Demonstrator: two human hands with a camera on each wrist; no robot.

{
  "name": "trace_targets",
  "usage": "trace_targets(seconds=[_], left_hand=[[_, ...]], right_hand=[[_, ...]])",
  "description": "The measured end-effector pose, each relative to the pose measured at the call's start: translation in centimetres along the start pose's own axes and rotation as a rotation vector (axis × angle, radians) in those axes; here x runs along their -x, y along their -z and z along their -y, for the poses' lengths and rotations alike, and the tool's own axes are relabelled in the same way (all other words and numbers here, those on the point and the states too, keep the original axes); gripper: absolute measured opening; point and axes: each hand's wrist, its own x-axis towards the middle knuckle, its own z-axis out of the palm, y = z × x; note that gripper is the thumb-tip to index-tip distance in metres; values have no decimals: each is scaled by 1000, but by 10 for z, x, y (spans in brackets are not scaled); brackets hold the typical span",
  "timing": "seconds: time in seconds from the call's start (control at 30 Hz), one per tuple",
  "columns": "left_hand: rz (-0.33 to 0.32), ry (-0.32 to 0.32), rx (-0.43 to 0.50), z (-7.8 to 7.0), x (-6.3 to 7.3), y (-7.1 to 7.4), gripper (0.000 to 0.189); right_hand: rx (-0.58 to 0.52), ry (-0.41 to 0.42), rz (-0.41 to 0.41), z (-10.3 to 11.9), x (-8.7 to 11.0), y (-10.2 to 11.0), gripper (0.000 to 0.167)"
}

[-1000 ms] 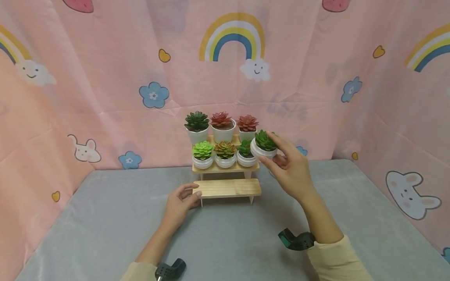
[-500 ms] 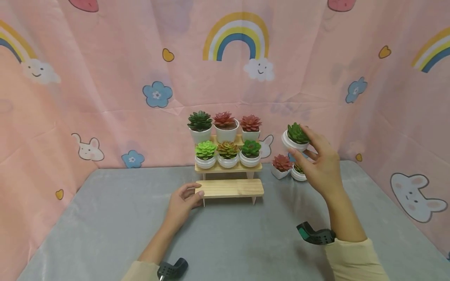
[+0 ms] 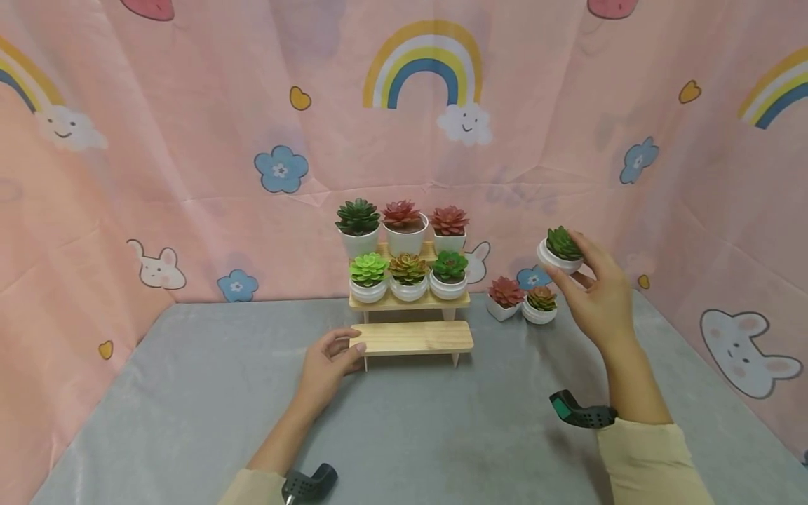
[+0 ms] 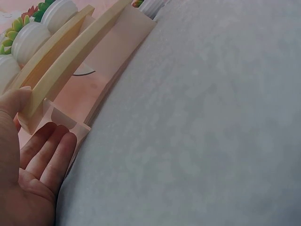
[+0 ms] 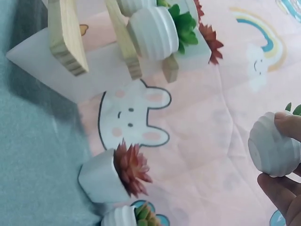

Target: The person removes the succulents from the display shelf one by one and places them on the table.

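Observation:
A wooden tiered stand (image 3: 413,339) has a bare front shelf. My left hand (image 3: 330,365) grips that shelf's left end; in the left wrist view the thumb lies on the board and the other fingers reach under it. Off to the right, my right hand (image 3: 600,294) holds a potted succulent (image 3: 560,252), green in a round ribbed white pot (image 5: 273,146), raised above the table. Three small pots line the middle shelf: lime green (image 3: 369,277), yellow-brown (image 3: 409,275) and green (image 3: 449,275). Behind them on the top tier are a dark green succulent (image 3: 358,226) and two red ones (image 3: 404,224).
Right of the stand, a red succulent (image 3: 504,297) in an angular white pot and an orange-green succulent (image 3: 540,305) in a round pot stand side by side on the grey tabletop (image 3: 404,435). A pink printed curtain (image 3: 208,175) rises behind the table.
My right hand has carried the green potted succulent rightward, away from the stand, uncovering the two pots on the table. My left hand keeps its grip on the front shelf.

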Motion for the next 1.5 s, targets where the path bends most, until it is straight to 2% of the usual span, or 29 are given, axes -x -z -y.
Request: trace_targets(seconds=[0.4,0.6,1.0,1.3,1.5], left_hand=[[-7,4,-16,0,1,2,31],[-12,8,-24,1,1,2,30],[-3,11,-26,1,1,2,31],[-8,8,-26,-1,1,1,31],[-5,8,-26,0,0,1,32]], right_hand=[[39,-107,-28,-32,1,-4,62],[70,-124,-51,-51,6,-8,61],[79,-136,-18,-87,18,-12,59],[69,-262,-11,-112,34,-17,58],[85,-309,22,-119,38,-17,60]])
